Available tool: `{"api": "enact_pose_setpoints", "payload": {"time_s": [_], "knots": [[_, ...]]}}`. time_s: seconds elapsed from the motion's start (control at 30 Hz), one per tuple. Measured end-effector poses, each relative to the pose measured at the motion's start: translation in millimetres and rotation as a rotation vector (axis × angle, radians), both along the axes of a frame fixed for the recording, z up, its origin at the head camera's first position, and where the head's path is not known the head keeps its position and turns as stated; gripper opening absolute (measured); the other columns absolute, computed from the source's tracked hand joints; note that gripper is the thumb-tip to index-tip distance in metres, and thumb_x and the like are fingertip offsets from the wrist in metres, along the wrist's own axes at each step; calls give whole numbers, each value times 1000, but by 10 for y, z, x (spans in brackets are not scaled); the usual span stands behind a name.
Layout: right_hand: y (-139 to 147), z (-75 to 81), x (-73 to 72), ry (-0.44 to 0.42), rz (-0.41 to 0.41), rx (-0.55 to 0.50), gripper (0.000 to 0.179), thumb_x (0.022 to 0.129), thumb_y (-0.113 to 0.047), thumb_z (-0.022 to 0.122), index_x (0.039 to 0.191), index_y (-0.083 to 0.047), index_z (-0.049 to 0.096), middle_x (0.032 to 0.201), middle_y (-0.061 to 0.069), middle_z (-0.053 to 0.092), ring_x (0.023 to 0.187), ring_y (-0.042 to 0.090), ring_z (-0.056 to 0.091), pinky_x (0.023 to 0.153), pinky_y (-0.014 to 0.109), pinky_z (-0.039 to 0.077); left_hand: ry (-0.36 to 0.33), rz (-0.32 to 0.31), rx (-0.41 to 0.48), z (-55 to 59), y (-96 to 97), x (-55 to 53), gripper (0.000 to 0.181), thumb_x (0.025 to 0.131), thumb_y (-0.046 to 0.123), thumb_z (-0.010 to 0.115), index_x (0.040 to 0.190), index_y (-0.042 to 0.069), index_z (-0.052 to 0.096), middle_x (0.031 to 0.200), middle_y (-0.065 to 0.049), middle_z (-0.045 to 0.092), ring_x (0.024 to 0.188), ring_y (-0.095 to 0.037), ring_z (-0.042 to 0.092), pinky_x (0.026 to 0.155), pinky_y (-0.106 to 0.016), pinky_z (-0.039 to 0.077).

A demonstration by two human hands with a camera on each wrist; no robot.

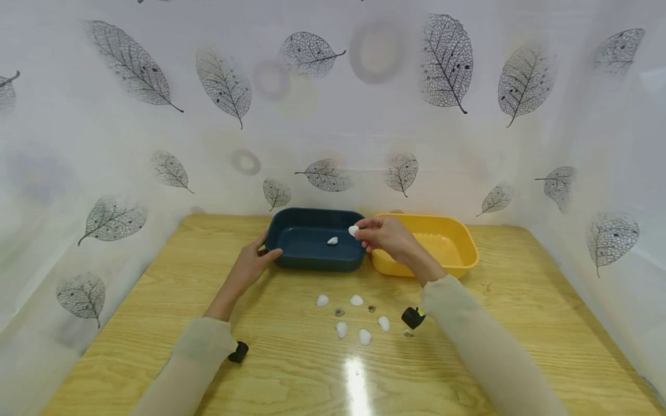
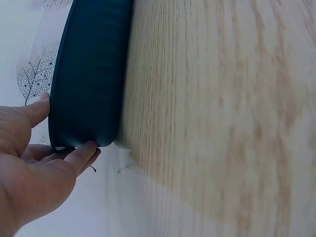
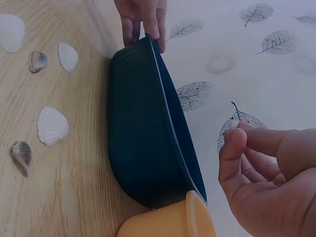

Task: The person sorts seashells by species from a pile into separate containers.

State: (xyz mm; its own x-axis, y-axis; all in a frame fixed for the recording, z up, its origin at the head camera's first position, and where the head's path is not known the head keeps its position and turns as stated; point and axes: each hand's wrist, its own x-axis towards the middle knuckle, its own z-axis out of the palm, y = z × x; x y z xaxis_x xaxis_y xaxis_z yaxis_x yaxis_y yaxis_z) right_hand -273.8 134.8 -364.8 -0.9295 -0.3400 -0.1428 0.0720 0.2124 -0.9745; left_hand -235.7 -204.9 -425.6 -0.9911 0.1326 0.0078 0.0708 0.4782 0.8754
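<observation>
My right hand [image 1: 391,237] pinches a white seashell [image 1: 353,230] between thumb and fingertips, over the right end of a dark blue plastic basin [image 1: 317,263]. Inside that basin lies another white shell [image 1: 332,241]. With thumb and fingers, my left hand [image 1: 248,266] holds the basin by its left end; the left wrist view shows the fingers [image 2: 81,157] against its outer side. On the table in front are several white shells [image 1: 365,337] and a few small grey-brown shells [image 3: 37,61]. The pinched shell is mostly hidden by fingers in the right wrist view.
A yellow basin [image 1: 470,254] stands right beside the blue one, partly behind my right forearm. Both basins sit at the back of the wooden table [image 1: 291,370], against a leaf-patterned curtain [image 1: 333,127]. Black wrist devices [image 1: 413,318] hang under both sleeves.
</observation>
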Motion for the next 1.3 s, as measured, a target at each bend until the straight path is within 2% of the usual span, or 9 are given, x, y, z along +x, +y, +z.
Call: {"api": "enact_pose_setpoints", "payload": {"time_s": [0.17, 0.5, 0.63, 0.73, 1.0, 1.17, 1.3], "knots": [[-65, -11, -86, -8, -20, -7, 31, 101, -7, 67, 128, 10, 62, 98, 10, 70, 71, 14, 60, 64, 21, 55, 1, -13, -1, 10, 6, 7, 78, 108, 28, 59, 164, -2, 14, 168, -26, 17, 145, -46, 37, 111, -56, 43], [-123, -38, -249, -23, -107, -49, 32, 101, -5, 66, 129, 11, 61, 102, 19, 68, 67, 13, 61, 62, 20, 56, -5, -9, 16, 2, 45, -7, 76, 108, 24, 58, 164, -2, 14, 168, -25, 16, 146, -47, 35, 112, -56, 42], [-110, -46, -284, -9, -142, -72, 32, 103, -4, 63, 131, 11, 61, 115, 29, 66, 69, 14, 63, 64, 21, 58, -2, -7, 9, -5, 53, -18, 76, 108, 24, 58, 164, -2, 14, 168, -25, 16, 146, -46, 36, 112, -56, 42], [-90, -55, -289, -11, -150, -86, 31, 104, -4, 61, 131, 11, 61, 121, 31, 64, 71, 15, 64, 65, 21, 58, 0, -6, 5, -3, 53, -24, 75, 108, 23, 58, 163, -2, 14, 168, -25, 16, 146, -46, 36, 112, -55, 42], [-5, -23, -204, -11, -117, -86, 30, 105, -9, 61, 130, 9, 62, 100, 10, 66, 79, 20, 64, 67, 21, 57, 4, -9, 9, 18, 31, 0, 75, 108, 23, 58, 164, 0, 14, 168, -25, 17, 146, -47, 36, 111, -56, 43], [55, 32, -69, 23, -80, -62, 30, 105, -12, 62, 129, 7, 64, 99, 8, 67, 79, 19, 65, 72, 25, 58, 7, -13, 9, 19, 17, 21, 75, 108, 23, 58, 164, -1, 13, 168, -26, 16, 145, -48, 36, 110, -57, 44], [102, 61, 53, 42, -44, -52, 30, 105, -14, 63, 129, 5, 64, 98, 9, 67, 82, 23, 64, 73, 27, 58, 5, -8, -6, 19, 7, 27, 76, 108, 25, 58, 164, -2, 13, 168, -26, 16, 145, -47, 37, 110, -56, 44]]}}
